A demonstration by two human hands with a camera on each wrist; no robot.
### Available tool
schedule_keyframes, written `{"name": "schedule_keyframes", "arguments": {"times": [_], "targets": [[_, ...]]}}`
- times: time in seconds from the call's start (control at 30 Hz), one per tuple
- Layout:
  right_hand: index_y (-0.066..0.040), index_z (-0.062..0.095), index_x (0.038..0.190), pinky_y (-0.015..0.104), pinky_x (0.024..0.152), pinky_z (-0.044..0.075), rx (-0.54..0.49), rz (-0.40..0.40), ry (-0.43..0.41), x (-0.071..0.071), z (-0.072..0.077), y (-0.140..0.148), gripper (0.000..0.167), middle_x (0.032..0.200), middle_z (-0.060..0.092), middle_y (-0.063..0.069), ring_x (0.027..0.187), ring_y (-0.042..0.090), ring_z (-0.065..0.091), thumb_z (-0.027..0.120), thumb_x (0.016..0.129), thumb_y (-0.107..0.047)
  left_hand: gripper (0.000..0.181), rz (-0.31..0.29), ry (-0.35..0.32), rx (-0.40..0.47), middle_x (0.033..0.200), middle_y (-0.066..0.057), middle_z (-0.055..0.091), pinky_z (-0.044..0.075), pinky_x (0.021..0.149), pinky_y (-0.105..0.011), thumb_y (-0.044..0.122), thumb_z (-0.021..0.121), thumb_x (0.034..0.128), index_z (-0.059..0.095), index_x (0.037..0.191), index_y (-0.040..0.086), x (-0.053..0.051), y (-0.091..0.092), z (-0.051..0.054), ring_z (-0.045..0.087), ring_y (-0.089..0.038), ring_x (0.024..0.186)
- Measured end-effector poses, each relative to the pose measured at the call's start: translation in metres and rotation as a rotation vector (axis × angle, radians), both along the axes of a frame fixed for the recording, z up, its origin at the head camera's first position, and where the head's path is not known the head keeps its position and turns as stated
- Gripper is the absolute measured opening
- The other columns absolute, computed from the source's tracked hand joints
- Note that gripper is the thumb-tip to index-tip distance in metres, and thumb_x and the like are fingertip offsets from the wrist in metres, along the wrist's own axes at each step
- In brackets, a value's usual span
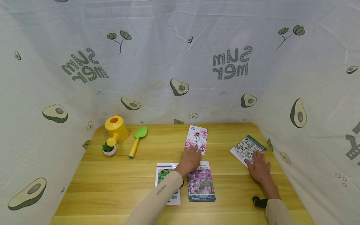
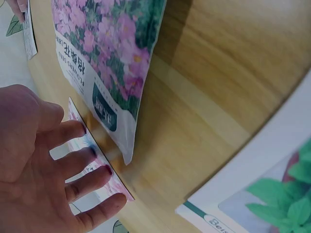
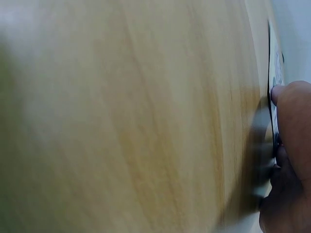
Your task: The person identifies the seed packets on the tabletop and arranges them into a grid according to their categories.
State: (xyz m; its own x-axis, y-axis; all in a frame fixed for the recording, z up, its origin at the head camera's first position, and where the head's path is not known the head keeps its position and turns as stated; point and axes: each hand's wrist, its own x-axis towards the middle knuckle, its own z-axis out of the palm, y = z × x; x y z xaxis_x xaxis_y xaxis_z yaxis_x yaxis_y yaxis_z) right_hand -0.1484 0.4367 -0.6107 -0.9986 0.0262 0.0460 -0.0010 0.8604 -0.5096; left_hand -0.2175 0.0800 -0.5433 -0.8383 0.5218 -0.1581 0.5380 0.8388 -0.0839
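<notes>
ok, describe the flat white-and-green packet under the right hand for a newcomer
On the yellow wood-grain table, go far right to the person's bare right hand, resting on a flat rectangular packet with a dark green edge. Its white-blossom print sets it apart from the pink-flower packets and green-leaf packet.

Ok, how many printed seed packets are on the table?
4: white packet with pink blossoms at the left hand; white-flowered packet at the right hand; purple-flowered packet, front centre; green-leaf packet left of that, partly behind the beige sleeve. Others could be stacked underneath.
</notes>
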Motion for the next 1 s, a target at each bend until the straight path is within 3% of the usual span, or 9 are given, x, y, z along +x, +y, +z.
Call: {"name": "schedule_keyframes", "arguments": {"times": [0.27, 0.53, 0.7, 0.83, 1.0], "targets": [[0.022, 0.011, 0.161, 0.091, 0.11, 0.0, 0.013, -0.01, 0.03, 0.002, 0.001, -0.002, 0.088, 0.168, 0.006, 0.046, 0.157, 0.064, -0.003, 0.034, 0.116, -0.05, 0.035, 0.026, 0.025, 0.049, 0.145, 0.001, 0.062, 0.05, 0.11, -0.047, 0.034, 0.052, 0.1134, 0.066, 0.143, 0.022, -0.002, -0.005, 0.001, 0.055, -0.022, 0.134], [0.021, 0.011, 0.161, 0.089, 0.112, -0.002, 0.002, -0.015, 0.011, 0.003, 0.012, -0.008, 0.083, 0.169, 0.005, 0.045, 0.157, 0.063, -0.003, 0.04, 0.116, -0.042, 0.04, 0.025, -0.015, 0.037, 0.156, -0.002, 0.054, 0.042, 0.121, -0.05, 0.038, 0.046, 0.1155, 0.063, 0.15, 0.023, -0.008, -0.01, -0.001, 0.045, -0.024, 0.148], [0.022, 0.011, 0.161, 0.09, 0.111, -0.002, 0.002, -0.007, 0.026, 0.003, 0.008, -0.007, 0.085, 0.168, 0.006, 0.046, 0.157, 0.064, -0.003, 0.037, 0.116, -0.045, 0.044, 0.028, -0.113, 0.159, 0.175, -0.01, 0.031, 0.027, 0.131, -0.053, 0.033, 0.042, 0.1171, 0.058, 0.156, 0.02, -0.013, -0.02, -0.007, 0.026, -0.031, 0.163], [0.021, 0.012, 0.161, 0.09, 0.111, -0.002, -0.008, -0.007, 0.035, 0.003, 0.004, -0.005, 0.088, 0.168, 0.005, 0.045, 0.158, 0.063, -0.004, 0.036, 0.116, -0.05, 0.045, 0.007, -0.197, 0.26, 0.18, -0.011, 0.019, 0.018, 0.133, -0.054, 0.03, 0.043, 0.1174, 0.054, 0.159, 0.018, -0.015, -0.031, -0.008, 0.012, -0.034, 0.167], [0.021, 0.011, 0.162, 0.089, 0.112, -0.003, -0.001, -0.016, 0.026, 0.003, 0.002, -0.005, 0.089, 0.169, 0.005, 0.045, 0.158, 0.063, -0.004, 0.035, 0.116, -0.051, 0.046, -0.011, -0.247, 0.289, 0.18, -0.01, 0.02, 0.02, 0.133, -0.053, 0.029, 0.042, 0.1179, 0.05, 0.162, 0.018, -0.017, -0.04, -0.008, 0.015, -0.032, 0.167]]}}
